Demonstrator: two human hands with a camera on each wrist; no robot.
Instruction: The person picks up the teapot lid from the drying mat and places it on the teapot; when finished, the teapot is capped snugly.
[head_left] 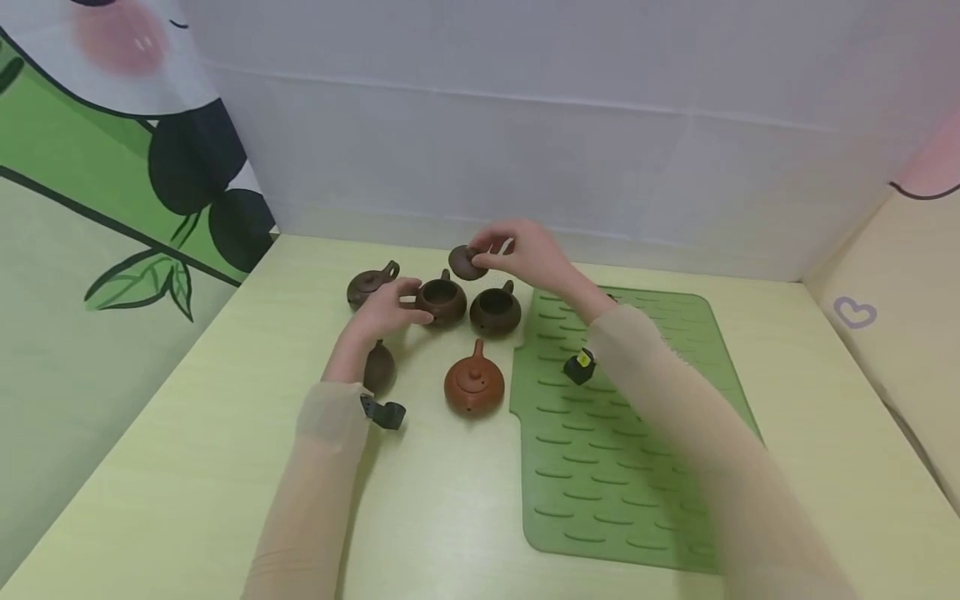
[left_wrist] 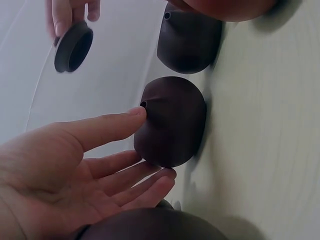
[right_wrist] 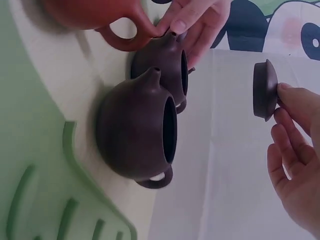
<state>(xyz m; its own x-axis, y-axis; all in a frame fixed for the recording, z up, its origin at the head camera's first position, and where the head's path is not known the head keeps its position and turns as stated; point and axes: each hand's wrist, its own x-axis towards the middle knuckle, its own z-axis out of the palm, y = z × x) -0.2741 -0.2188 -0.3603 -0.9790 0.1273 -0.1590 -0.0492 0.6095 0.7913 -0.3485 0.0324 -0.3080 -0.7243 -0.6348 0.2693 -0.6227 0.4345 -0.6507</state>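
Note:
My right hand [head_left: 528, 254] pinches a dark brown teapot lid [head_left: 465, 262] by its knob, raised above two lidless teapots. In the right wrist view the lid [right_wrist: 265, 90] stands on edge in the fingers. A lidless dark brown teapot [head_left: 442, 302] sits at my left hand [head_left: 386, 312], which holds its side lightly. The left wrist view has the thumb at this teapot's [left_wrist: 172, 122] spout and the fingers along its body. Another lidless dark teapot [head_left: 495, 313] stands to its right, apart from both hands.
A reddish-brown lidded teapot [head_left: 474, 387] stands nearer me. One dark lidded teapot [head_left: 365, 287] is at the far left; another dark teapot [head_left: 381, 371] is partly hidden by my left wrist. A green ridged mat [head_left: 577, 475] lies on the right. A pale curtain [head_left: 525, 158] hangs behind the table.

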